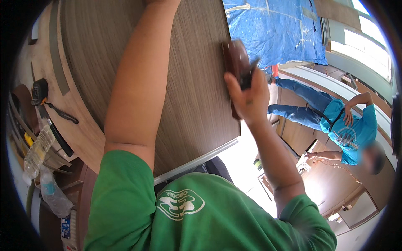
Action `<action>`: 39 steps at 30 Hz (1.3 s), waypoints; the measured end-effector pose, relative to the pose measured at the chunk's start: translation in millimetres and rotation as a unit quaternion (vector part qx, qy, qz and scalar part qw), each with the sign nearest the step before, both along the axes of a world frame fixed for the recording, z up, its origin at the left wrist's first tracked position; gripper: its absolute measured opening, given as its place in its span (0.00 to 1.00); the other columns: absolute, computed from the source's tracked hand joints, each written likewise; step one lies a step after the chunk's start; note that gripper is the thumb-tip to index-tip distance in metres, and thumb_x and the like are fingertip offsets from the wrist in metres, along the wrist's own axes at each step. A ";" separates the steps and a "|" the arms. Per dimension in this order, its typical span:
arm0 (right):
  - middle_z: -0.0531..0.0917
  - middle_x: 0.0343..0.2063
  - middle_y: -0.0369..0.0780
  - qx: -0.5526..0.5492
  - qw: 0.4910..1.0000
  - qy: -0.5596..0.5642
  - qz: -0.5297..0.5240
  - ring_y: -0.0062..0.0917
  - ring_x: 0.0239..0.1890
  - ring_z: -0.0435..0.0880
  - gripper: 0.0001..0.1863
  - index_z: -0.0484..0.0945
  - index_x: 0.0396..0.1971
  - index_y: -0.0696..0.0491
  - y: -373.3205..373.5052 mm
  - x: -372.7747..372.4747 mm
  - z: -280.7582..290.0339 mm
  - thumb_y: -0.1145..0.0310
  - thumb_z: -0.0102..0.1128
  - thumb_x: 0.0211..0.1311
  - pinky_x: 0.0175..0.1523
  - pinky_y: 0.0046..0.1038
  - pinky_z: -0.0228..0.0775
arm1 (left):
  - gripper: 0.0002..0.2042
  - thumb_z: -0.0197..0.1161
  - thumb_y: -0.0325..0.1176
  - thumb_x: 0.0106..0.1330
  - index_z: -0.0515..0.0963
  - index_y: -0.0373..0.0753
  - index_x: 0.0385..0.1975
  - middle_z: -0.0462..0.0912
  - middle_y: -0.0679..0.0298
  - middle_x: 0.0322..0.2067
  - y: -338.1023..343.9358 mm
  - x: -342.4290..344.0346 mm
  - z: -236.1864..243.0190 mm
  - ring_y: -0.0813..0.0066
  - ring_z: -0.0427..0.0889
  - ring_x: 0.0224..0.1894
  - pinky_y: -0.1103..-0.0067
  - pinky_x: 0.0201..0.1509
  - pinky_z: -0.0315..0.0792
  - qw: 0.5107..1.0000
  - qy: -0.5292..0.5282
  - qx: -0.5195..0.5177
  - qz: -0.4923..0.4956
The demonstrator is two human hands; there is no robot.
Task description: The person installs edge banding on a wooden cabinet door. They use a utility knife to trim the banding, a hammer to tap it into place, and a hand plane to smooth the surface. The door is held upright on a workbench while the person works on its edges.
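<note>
A large wood-grain panel (pixel 197 83) lies in front of me. My right hand (pixel 253 98) is closed round a dark reddish-brown tool that looks like a wooden hand plane (pixel 237 56), blurred by motion. It sits along the panel's right edge, with a black part standing up by my fingers. My left arm reaches across the panel to the far side. Only a sliver of my left hand (pixel 158 1) shows at the top rim, and its fingers are cut off from view.
On the left wooden surface lie a tape measure (pixel 39 91), a black-handled tool (pixel 61 139) and a clear plastic bottle (pixel 38 155). Blue sheeting (pixel 272 31) covers something beyond the panel's right edge. A person in a turquoise shirt (pixel 354 125) stands at the right.
</note>
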State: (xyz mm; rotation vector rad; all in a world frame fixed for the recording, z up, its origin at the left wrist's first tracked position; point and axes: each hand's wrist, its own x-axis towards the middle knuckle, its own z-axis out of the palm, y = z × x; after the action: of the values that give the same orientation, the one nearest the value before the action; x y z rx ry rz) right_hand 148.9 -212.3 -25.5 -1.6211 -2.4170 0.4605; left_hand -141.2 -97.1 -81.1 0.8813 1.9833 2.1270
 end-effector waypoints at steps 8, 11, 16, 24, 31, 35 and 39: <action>0.80 0.34 0.43 -0.129 0.982 0.005 -0.142 0.30 0.33 0.82 0.28 0.74 0.48 0.59 -137.7 118.5 23.4 0.65 0.80 0.52 0.39 0.31 0.75 | 0.22 0.53 0.37 0.72 0.79 0.27 0.58 0.82 0.43 0.57 -6.4 12.7 8.7 0.51 0.79 0.63 0.66 0.70 0.68 1.000 -0.010 -0.013 -0.016; 0.83 0.35 0.41 -0.115 0.973 0.094 -0.179 0.23 0.33 0.81 0.27 0.75 0.50 0.60 -115.0 123.9 26.6 0.67 0.78 0.54 0.40 0.26 0.75 | 0.22 0.52 0.37 0.72 0.79 0.28 0.58 0.82 0.43 0.57 -15.4 9.3 18.6 0.49 0.78 0.63 0.65 0.70 0.68 0.998 0.008 -0.064 -0.003; 0.85 0.35 0.48 -0.055 0.986 0.145 -0.055 0.36 0.36 0.84 0.25 0.79 0.43 0.62 37.5 -7.7 12.0 0.56 0.75 0.59 0.44 0.35 0.75 | 0.18 0.55 0.37 0.71 0.81 0.31 0.53 0.83 0.46 0.50 -16.6 -3.7 -2.3 0.50 0.81 0.53 0.63 0.61 0.71 0.999 0.040 -0.020 0.015; 0.87 0.42 0.56 0.034 0.996 0.073 0.049 0.49 0.50 0.87 0.40 0.81 0.49 0.64 312.7 -272.9 10.2 0.36 0.67 0.58 0.55 0.44 0.77 | 0.16 0.58 0.36 0.70 0.80 0.37 0.54 0.83 0.54 0.49 -9.3 2.1 13.6 0.52 0.80 0.53 0.59 0.61 0.67 0.999 0.004 -0.041 0.009; 0.87 0.47 0.57 0.020 0.999 0.033 0.034 0.48 0.53 0.87 0.33 0.84 0.51 0.60 390.4 -395.6 11.0 0.43 0.65 0.62 0.56 0.43 0.76 | 0.17 0.57 0.35 0.71 0.78 0.35 0.56 0.82 0.52 0.52 -17.3 -2.2 16.7 0.52 0.78 0.56 0.59 0.64 0.65 0.998 -0.006 -0.060 -0.002; 0.87 0.46 0.55 0.066 0.996 0.041 0.044 0.47 0.52 0.87 0.32 0.84 0.50 0.59 420.8 -401.7 -7.1 0.43 0.65 0.61 0.57 0.42 0.76 | 0.18 0.57 0.36 0.71 0.78 0.34 0.56 0.81 0.53 0.52 -14.3 1.7 17.4 0.54 0.78 0.56 0.59 0.64 0.65 0.998 0.004 -0.054 0.009; 0.87 0.46 0.55 0.053 0.997 0.002 0.056 0.48 0.52 0.87 0.32 0.85 0.49 0.59 393.4 -402.0 7.1 0.43 0.64 0.62 0.57 0.43 0.76 | 0.18 0.56 0.35 0.71 0.77 0.34 0.56 0.81 0.53 0.52 -17.7 -1.6 18.7 0.54 0.78 0.55 0.59 0.64 0.65 0.998 -0.006 -0.057 0.009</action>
State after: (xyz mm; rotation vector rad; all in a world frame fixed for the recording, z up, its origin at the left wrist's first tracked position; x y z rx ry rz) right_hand -253.0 181.2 -18.4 -1.4476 -2.4928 0.3463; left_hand -142.7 -114.8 -62.4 0.8342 2.0900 2.0000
